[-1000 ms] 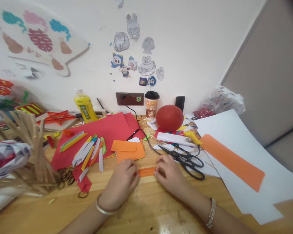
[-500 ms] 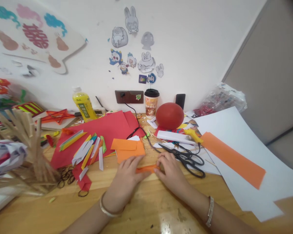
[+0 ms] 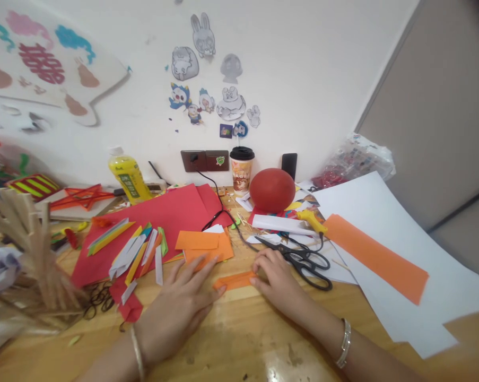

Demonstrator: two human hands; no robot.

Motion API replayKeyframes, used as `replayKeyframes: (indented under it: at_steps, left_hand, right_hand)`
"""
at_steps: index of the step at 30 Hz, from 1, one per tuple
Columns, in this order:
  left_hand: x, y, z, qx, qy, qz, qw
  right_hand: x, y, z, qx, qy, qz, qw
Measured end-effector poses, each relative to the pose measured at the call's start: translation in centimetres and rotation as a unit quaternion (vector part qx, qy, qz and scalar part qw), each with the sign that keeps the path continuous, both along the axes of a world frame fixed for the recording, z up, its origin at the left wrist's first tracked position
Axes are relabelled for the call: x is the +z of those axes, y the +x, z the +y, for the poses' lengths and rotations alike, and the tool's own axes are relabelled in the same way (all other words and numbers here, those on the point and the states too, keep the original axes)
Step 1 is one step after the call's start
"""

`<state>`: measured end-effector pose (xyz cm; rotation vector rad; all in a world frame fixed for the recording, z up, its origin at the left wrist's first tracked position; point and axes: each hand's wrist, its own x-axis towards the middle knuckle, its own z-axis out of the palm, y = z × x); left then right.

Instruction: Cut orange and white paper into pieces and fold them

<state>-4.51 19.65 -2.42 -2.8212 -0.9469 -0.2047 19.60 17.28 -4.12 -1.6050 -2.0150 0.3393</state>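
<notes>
A narrow folded strip of orange paper (image 3: pixel 236 280) lies on the wooden table between my hands. My left hand (image 3: pixel 179 300) is open, fingers spread, its thumb at the strip's left end. Its fingertips reach the lower edge of a small stack of orange paper (image 3: pixel 219 245). My right hand (image 3: pixel 277 278) has curled fingers, with thumb and forefinger pinching the strip's right end. Just beyond the right hand rest black-handled scissors (image 3: pixel 308 260), blades pointing to the upper left.
Folded paper strips (image 3: pixel 133 252) lie on red paper (image 3: pixel 163 212) at left, by a bundle of wooden sticks (image 3: pixel 36 239). A red balloon (image 3: pixel 272 190), a lidded cup (image 3: pixel 241 171) and a yellow glue gun (image 3: pixel 311 218) stand or lie behind. White sheets (image 3: pixel 394 297) and an orange strip cover the right.
My left hand has slid left and toward me, its fingers spreading, so more of the folded orange strip shows. My right hand stays at the strip's right end. The view has shifted slightly.
</notes>
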Motion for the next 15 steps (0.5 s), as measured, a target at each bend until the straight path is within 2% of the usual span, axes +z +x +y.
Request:
replayKeyframes:
  at_steps: [3, 6, 11, 15]
  left_hand:
    - [-0.2, 0.3, 0.2, -0.053, -0.018, 0.003, 0.998]
    - [-0.8, 0.7, 0.4, -0.116, -0.038, -0.018, 0.992]
    - [-1.6, 1.6, 0.3, -0.151, -0.011, -0.107, 0.983]
    - [-1.5, 2.7, -0.2, -0.124, -0.018, -0.149, 0.981]
  right_hand:
    - [-0.2, 0.3, 0.0, 0.097, 0.053, -0.061, 0.992]
    - [-0.6, 0.6, 0.0, 0.175, 0.125, -0.154, 0.964]
    - [-0.3, 0.3, 0.0, 0.178, 0.163, -0.223, 0.945]
    - [0.2, -0.2, -0.3, 0.180, 0.193, -0.256, 0.930]
